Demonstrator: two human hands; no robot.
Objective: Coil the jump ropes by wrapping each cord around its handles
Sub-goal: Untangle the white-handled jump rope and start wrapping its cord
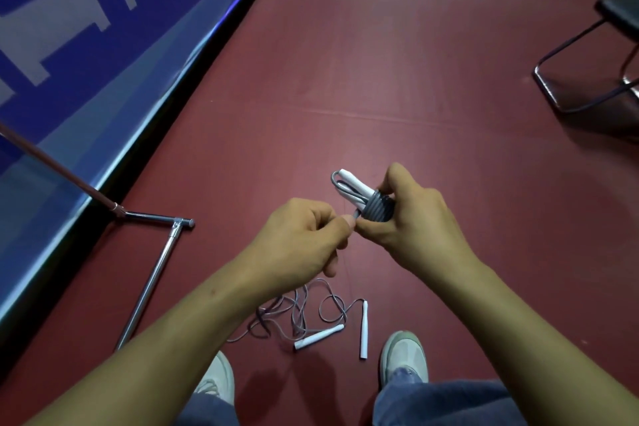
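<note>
My right hand point(411, 214) grips a jump rope point(375, 207) whose grey cord is wound in tight turns around its two white handles; the handle ends and a cord loop stick out at the upper left. My left hand point(304, 239) pinches the free end of that grey cord right beside the coil. Below my hands, a second jump rope point(294, 315) lies loose on the red floor, its grey cord in a tangle, with its two white handles point(363, 328) lying apart to the right of the tangle.
A blue banner barrier point(86, 55) runs along the left, with a metal foot frame point(155, 273) on the floor beside it. A black chair with a metal base point(587, 79) stands at the upper right. My two shoes point(403, 360) are near the loose rope.
</note>
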